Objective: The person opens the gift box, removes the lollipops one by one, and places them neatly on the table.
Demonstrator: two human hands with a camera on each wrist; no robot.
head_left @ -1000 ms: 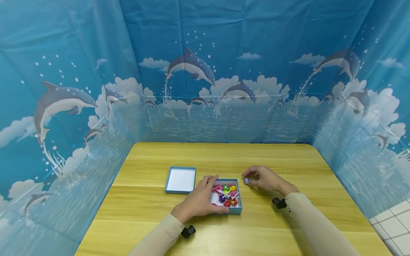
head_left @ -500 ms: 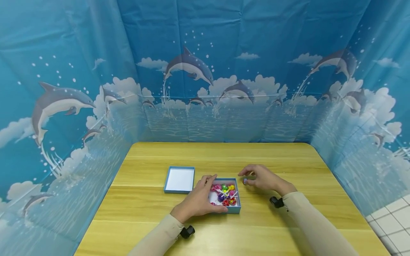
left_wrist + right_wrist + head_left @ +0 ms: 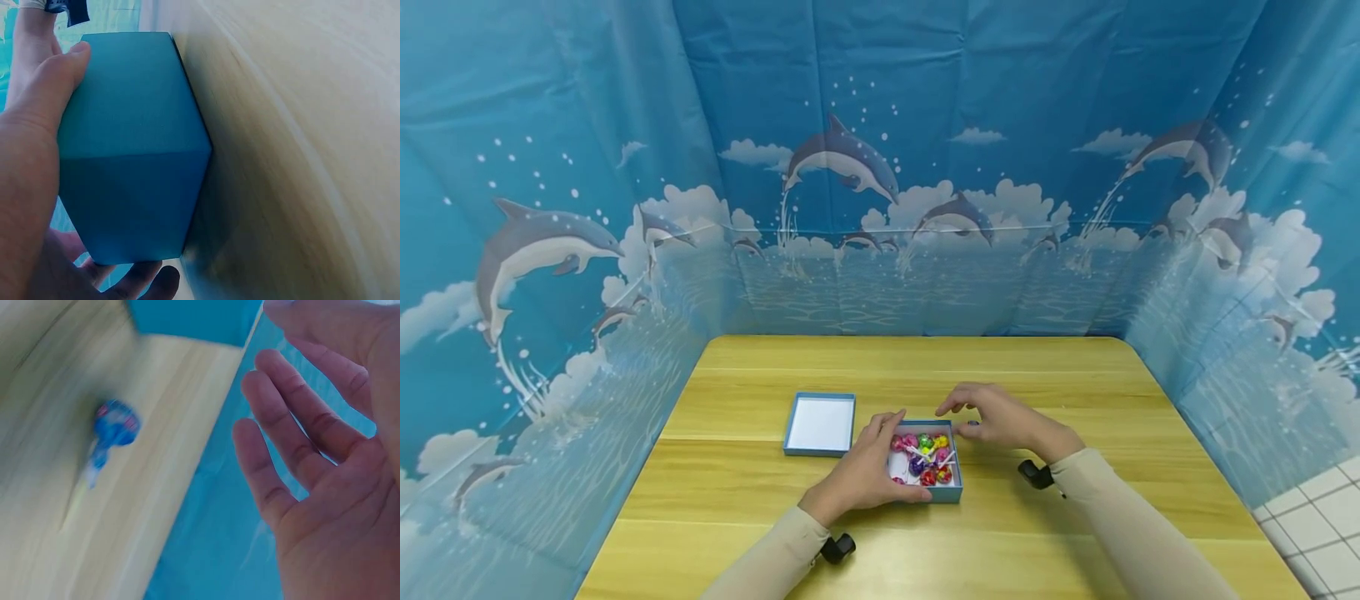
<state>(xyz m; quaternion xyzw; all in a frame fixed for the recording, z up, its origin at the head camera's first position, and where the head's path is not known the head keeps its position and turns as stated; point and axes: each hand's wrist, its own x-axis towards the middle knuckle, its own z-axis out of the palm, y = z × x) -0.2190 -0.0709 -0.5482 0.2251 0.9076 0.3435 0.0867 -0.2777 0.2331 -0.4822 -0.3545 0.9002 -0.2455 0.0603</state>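
Observation:
My left hand grips the open blue box from its left side, thumb along the near wall and fingers at the far wall. Inside lie several lollipops in bright wrappers, their white sticks crossing. In the left wrist view the blue box wall sits between thumb and fingers. Just right of the box, my right hand is held over the table, fingers spread and nothing between them. Below it a blue-wrapped lollipop lies on the wood, mostly hidden by that hand in the head view.
A square blue lid with a white inside lies to the left of the box. The wooden table is enclosed at the back and sides by a blue dolphin-print curtain.
My right hand has moved left over the blue-wrapped lollipop toward the box, and its fingers have come away from that lollipop. The left hand keeps its grip on the box.

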